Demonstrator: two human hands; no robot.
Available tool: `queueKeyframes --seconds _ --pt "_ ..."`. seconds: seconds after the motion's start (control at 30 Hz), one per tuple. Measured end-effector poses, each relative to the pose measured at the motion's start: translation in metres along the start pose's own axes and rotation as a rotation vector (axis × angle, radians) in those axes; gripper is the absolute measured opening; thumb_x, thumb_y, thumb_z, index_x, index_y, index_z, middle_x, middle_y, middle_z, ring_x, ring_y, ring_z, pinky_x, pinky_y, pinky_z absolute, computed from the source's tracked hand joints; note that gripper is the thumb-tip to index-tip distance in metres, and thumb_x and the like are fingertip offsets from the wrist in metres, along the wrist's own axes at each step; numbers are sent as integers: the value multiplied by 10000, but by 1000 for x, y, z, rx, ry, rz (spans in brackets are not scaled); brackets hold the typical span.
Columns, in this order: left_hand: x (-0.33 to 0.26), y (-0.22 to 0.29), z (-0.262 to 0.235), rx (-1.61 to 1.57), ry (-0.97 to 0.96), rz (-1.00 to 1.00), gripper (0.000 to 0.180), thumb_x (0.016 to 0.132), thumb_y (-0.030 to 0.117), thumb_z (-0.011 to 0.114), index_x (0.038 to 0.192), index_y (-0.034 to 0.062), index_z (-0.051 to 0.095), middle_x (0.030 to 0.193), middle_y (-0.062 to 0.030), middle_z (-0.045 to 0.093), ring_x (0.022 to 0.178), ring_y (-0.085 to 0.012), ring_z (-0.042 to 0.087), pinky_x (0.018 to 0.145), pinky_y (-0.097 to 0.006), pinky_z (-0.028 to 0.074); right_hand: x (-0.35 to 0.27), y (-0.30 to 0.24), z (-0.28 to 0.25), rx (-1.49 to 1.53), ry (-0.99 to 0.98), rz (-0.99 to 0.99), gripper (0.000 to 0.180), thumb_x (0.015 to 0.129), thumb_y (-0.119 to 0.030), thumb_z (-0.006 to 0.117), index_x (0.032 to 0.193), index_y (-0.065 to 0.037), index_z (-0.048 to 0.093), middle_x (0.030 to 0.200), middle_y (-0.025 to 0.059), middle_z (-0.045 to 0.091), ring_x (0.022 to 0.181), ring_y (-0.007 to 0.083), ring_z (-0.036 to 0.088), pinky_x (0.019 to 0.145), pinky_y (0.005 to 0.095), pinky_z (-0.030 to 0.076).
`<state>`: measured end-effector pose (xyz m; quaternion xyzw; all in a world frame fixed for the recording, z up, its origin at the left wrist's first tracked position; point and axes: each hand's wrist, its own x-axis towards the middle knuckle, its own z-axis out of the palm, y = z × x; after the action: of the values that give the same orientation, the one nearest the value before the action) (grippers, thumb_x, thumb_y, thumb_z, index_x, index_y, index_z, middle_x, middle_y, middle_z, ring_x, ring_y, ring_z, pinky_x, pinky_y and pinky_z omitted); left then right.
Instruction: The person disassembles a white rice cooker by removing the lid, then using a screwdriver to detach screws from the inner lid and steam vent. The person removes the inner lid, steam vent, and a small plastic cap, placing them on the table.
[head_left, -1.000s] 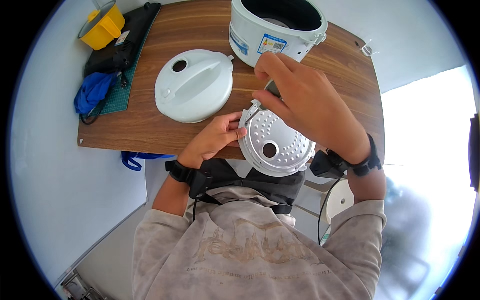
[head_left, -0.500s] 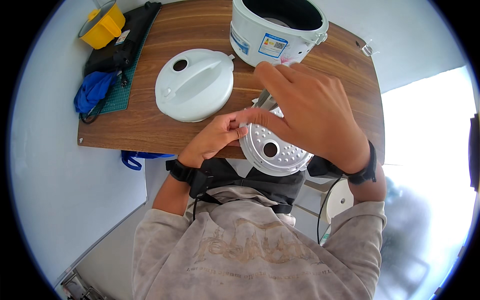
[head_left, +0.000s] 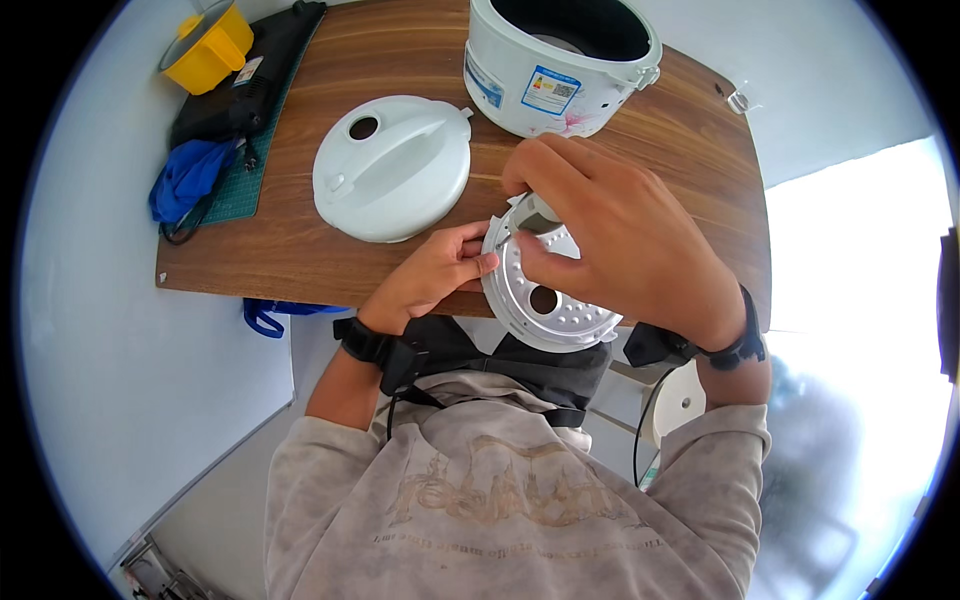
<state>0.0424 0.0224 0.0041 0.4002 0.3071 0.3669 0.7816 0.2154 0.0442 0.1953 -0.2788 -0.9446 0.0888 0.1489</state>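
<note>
My left hand [head_left: 425, 275] pinches the left rim of a round, silvery inner lid plate [head_left: 578, 318], studded with bumps and pierced by a round hole. The plate overhangs the table's near edge. Above it, my right hand [head_left: 630, 235] is closed around a thick grey-and-white screwdriver [head_left: 538, 217], whose thin shaft points at the plate's upper left rim. Whether the tip touches is too small to tell. Left of the plate lies a white rice cooker lid [head_left: 400, 165] with a round opening. Beyond my right hand stands the white cooker body [head_left: 510, 70], open at the top.
At the far left of the wooden table [head_left: 225, 270], a yellow pot [head_left: 215, 55] stands beside a black appliance [head_left: 270, 75]. A blue cloth bundle [head_left: 187, 180] and a cable lie on a green cutting mat [head_left: 238, 190]. White walls flank the table.
My right thumb has drawn back from the left fingers, and the right hand has curled around the screwdriver, now tilted toward the plate's left rim. The left hand keeps its hold.
</note>
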Motion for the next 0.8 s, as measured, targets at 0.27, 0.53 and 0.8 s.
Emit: queueKeyframes --seconds 0.27,0.53,0.8 --pt "6 -10 -6 46 -4 21 445 1017 89 609 1424 -22 468 1277 -73 635 1140 -117 610 984 -273 515 -4 6 0 -105 -8 175 333 844 -195 735 1049 -64 508 839 127 626 794 347 629 651 438 493" --pt "4 -5 -4 0 0 -24 402 1015 64 596 1400 4 498 1265 -54 634 1122 -102 614 956 -270 546 -2 12 -6 180 -64 68 380 852 -251 746 1063 -55 498 911 147 628 825 372 625 687 448 489" --pt "1 2 -1 41 15 -47 443 1021 101 606 1426 -17 472 1269 -67 635 1112 -110 614 959 -288 536 -1 7 -10 84 -116 349 375 867 -305 749 1046 -40 554 870 139 688 798 374 660 671 443 509"
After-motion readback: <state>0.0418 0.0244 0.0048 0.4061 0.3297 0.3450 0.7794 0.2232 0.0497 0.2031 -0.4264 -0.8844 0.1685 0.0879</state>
